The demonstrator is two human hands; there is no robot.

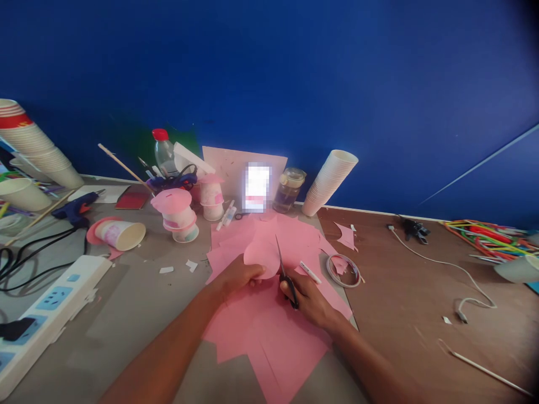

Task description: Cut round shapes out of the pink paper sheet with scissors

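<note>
You are mid-cut: your left hand (240, 276) pinches the pink paper round (261, 259) at desk centre, and your right hand (309, 297) grips the scissors (285, 272), blades barely parted at its three o'clock edge. Turn the round steadily.

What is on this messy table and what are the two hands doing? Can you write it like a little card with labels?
left hand: holds a rounded pink paper piece
right hand: grips scissors, blades at the piece's edge
under the hands: loose pink paper sheets
near right: white marker, tape roll
behind: pink-topped cup stack, leaning white cup stack, glass jar, water bottle
left side: glue gun, power strip
far right: coloured straws
</note>
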